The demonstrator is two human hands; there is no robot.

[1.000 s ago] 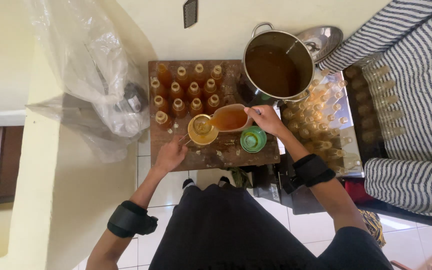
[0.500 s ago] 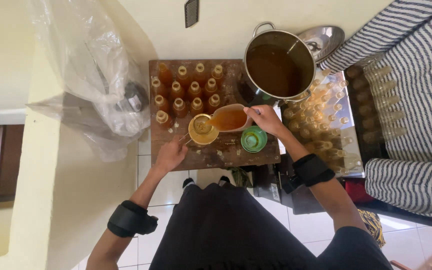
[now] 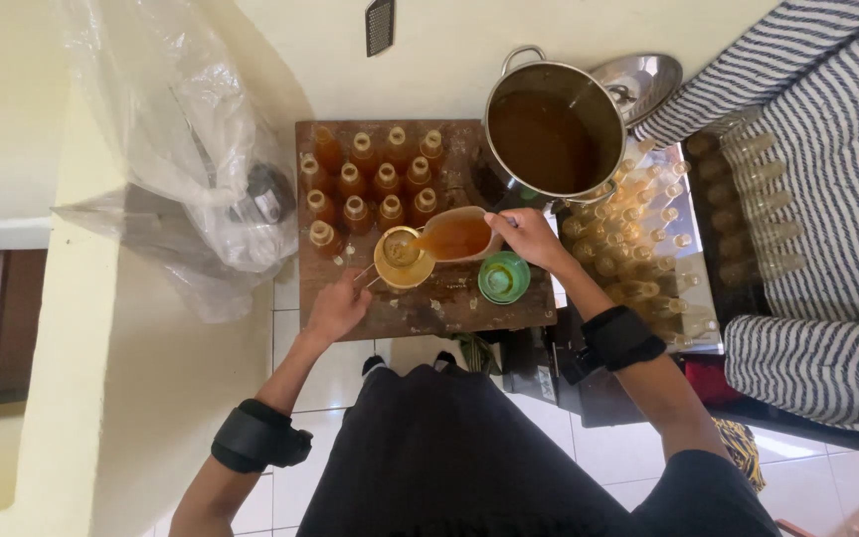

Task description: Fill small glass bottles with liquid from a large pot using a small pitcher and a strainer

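Note:
My right hand (image 3: 531,239) grips a plastic jug (image 3: 457,237) of amber liquid, tilted so its spout is over a yellow funnel (image 3: 403,260). The funnel sits on a bottle on a worn wooden table (image 3: 449,303). My left hand (image 3: 339,305) holds the funnel's thin handle at its near left side. Behind the funnel stand several filled bottles (image 3: 370,182) in rows. A big steel pot (image 3: 553,131) of brown liquid stands at the table's far right corner.
A green funnel (image 3: 503,277) lies on the table under my right wrist. Several empty clear bottles (image 3: 638,249) fill a tray to the right. A pot lid (image 3: 640,85) leans behind the pot. A large clear plastic bag (image 3: 166,139) sits left; striped fabric (image 3: 827,199) right.
The jug stays tilted over the funnel and both hands hold their places; nothing else has visibly moved.

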